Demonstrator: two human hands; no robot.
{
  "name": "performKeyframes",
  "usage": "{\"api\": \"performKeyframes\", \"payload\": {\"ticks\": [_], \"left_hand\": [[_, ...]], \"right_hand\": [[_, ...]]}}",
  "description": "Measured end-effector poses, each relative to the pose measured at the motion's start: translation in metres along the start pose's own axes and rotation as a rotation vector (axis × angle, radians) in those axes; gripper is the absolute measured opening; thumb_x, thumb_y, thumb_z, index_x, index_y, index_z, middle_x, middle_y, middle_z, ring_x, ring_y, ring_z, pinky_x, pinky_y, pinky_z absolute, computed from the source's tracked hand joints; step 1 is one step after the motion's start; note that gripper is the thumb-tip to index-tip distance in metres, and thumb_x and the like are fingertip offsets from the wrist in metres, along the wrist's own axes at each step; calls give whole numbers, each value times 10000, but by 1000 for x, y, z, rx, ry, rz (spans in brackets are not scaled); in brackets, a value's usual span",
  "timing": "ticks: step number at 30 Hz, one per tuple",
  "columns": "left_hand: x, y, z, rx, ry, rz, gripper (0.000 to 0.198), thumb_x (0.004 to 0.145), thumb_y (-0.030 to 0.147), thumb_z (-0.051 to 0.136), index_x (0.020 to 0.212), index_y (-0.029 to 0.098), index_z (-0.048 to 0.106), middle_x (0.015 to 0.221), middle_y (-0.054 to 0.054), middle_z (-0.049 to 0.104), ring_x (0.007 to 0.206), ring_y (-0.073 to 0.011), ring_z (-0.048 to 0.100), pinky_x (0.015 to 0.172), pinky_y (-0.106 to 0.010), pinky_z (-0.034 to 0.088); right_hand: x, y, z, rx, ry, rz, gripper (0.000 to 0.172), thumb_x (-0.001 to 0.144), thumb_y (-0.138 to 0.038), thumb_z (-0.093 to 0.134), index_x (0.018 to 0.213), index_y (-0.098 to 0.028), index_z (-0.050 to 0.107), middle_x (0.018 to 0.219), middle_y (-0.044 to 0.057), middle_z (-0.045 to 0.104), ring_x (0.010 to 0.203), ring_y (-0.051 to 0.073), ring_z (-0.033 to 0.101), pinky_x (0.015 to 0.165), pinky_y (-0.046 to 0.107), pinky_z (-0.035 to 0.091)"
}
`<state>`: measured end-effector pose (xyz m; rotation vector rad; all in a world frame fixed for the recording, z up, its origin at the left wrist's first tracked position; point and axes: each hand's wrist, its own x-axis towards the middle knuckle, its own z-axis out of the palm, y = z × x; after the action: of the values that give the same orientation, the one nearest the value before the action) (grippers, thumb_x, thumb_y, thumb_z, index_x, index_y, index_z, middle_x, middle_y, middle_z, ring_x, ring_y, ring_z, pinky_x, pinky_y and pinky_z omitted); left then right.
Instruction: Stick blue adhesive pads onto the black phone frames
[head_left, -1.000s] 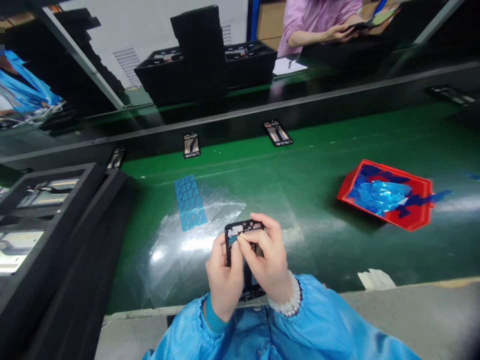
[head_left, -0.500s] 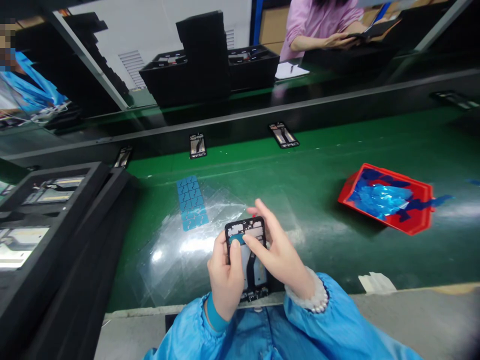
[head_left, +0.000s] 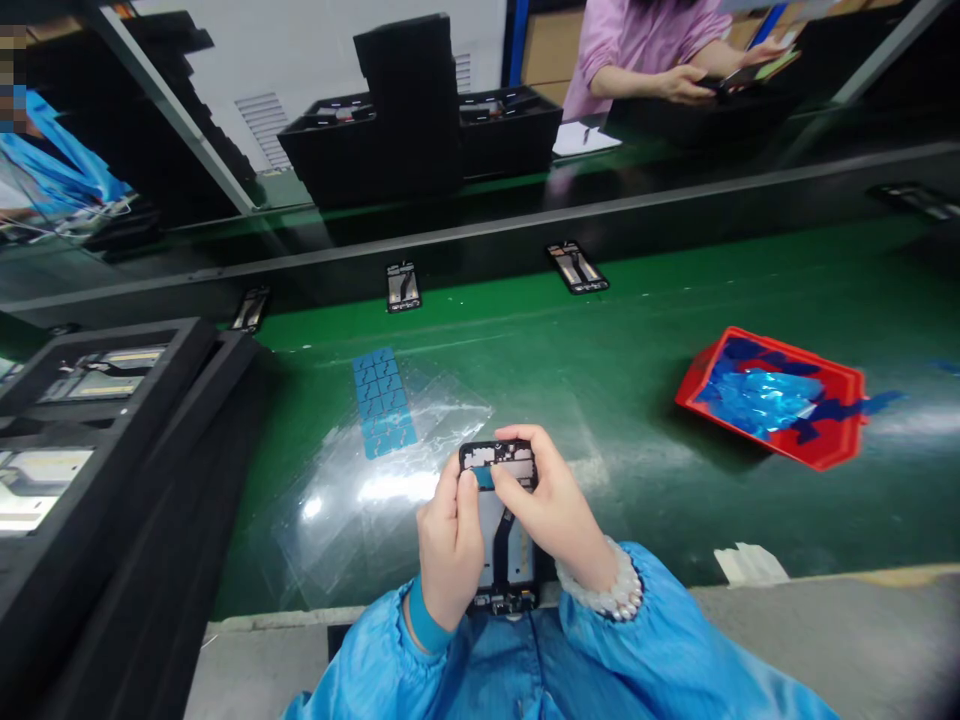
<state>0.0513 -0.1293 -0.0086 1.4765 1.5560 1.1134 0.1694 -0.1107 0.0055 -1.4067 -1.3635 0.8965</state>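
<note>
In front of my lap I hold a phone screen assembly [head_left: 489, 525], its inner side facing up, with a black ribbon cable running down its middle. My left hand [head_left: 448, 545] grips the left edge, thumb pressed on top. My right hand [head_left: 553, 500] wraps the upper right edge, fingers behind it and thumb on its face. Between the two thumb tips lies a small blue sticker [head_left: 482, 477] on the assembly's upper part. Beyond the left hand, a sheet of blue stickers [head_left: 384, 402] rests on clear film [head_left: 442, 420].
A red bin [head_left: 829, 455] with blue film scraps stands at right. Black foam trays [head_left: 172, 400] holding screen assemblies are stacked at left. More assemblies [head_left: 403, 287] lie along the green surface's far side. Across the divider, a person in pink handles a dark object [head_left: 739, 80].
Both hands and the held assembly have shifted slightly; my right fingers have curled over its top edge. The assemblies at the back have moved a little right. The person opposite has moved their hands.
</note>
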Motion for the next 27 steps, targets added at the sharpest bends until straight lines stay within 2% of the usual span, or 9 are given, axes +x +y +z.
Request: {"api": "performKeyframes", "payload": {"ticks": [5,10,14,16,19,24,27], "left_hand": [[1,-2,0,-72,-25,-5,355,909,333,410,1178,187,589,1046,-73,699,944,-218,661,788,-318,534],[3,-7,0,-42,-12,29,376,861,269,480,1213,171,566,1134,-83,668,1033,-230,632,855,-333,523],[2,-8,-2,-57,-30,35,380,872,259,461,1230,172,555,1134,-79,670,1024,-222,636,829,-317,534],[2,-9,-4,-88,-37,38,391,874,266,457,1242,172,547,1147,-77,663,1044,-226,624,846,-321,525],[2,-11,-7,-128,-69,42,418,873,288,444,1264,169,531,1135,-74,666,1040,-230,619,851,-326,521],[1,-11,-12,-109,-90,99,436,865,250,414,1276,160,526,964,-70,709,938,-246,641,748,-337,551],[-1,-10,-13,-73,-125,127,463,868,193,378,1320,158,472,1033,-73,697,892,-227,658,708,-308,552]], "right_hand": [[3,1,-7,-117,-81,-99,286,704,-123,474,978,-201,503,941,32,569,868,162,573,782,308,488],[1,4,-10,-152,-110,-170,287,769,-119,461,1044,-200,475,1008,58,536,953,177,551,839,335,474],[4,5,-15,-146,-239,-199,387,766,-125,484,1142,-203,434,1087,73,516,1022,188,532,872,354,469],[5,3,-19,-142,-279,-186,367,768,-121,484,1121,-211,447,1061,62,522,1003,181,538,862,345,474],[7,-2,-23,-172,-273,-201,301,748,-103,497,1025,-216,471,1030,53,514,971,177,544,832,326,482],[8,-9,-27,-272,-278,-234,214,729,-121,542,897,-220,455,1014,45,487,944,173,541,796,307,483],[8,-11,-26,-319,-266,-207,186,736,-166,561,859,-221,433,973,37,484,874,169,552,763,314,486]]}}
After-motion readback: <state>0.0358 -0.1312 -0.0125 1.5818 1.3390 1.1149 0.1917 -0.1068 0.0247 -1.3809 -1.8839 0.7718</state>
